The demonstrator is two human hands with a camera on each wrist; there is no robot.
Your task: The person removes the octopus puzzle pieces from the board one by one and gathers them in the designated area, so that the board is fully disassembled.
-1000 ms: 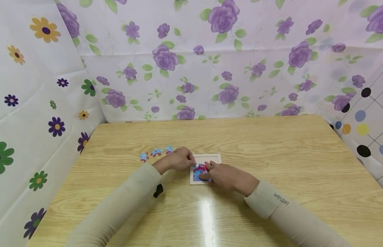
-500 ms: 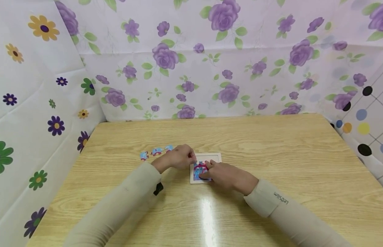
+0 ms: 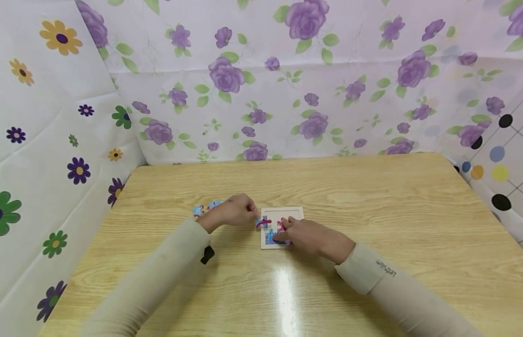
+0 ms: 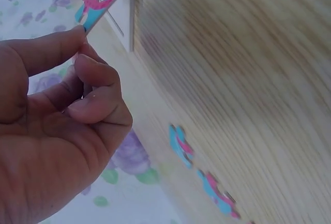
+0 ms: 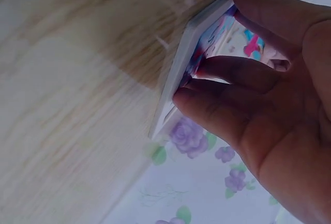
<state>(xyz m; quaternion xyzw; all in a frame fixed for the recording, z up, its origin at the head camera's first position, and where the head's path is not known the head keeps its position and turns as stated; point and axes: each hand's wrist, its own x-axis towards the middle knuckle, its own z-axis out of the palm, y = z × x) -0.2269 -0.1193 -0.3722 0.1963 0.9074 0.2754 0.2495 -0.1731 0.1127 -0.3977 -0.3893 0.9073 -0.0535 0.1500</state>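
My left hand (image 3: pixel 236 209) pinches a blue and pink jigsaw puzzle piece (image 3: pixel 262 223) between thumb and finger, over the left side of a white puzzle frame (image 3: pixel 263 242). In the left wrist view the held piece (image 4: pixel 96 8) tilts up from the fingertips. Some blue, purple and pink pieces (image 3: pixel 270 237) lie in the lower part of the frame. Over its right side, my right hand (image 3: pixel 313 238) rests with fingers spread, fingertips on the pieces. The right wrist view has fingers (image 5: pixel 227 105) at the frame's edge. The right hand hides part of the pieces.
Loose puzzle pieces (image 3: pixel 198 211) lie on the wooden table (image 3: pixel 371 201) left of the frame, partly behind the left hand. A flowered sheet (image 3: pixel 244 117) hangs along the table's back edge, and another covers the left side.
The left hand has shifted left, with a puzzle piece now lifted out toward the frame's left rim, leaving a gap among the pieces. The right hand stays almost where it was.
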